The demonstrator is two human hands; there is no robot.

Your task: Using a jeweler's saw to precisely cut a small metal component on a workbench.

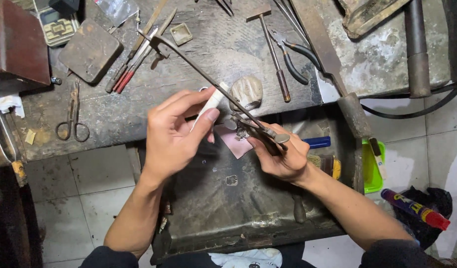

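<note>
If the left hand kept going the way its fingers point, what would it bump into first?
Probably the long metal tool crossing just beyond the left hand and its white stick; past that, the rounded stone. Depth is hard to judge.

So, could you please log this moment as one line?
left hand: holds white stick | right hand: holds long metal tool | below: metal tray

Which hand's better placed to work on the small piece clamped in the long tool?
Left, probably. The left hand pinches a white stick whose lower end is hidden by the fingers. The right hand grips the long metal tool, so it's occupied.
</note>
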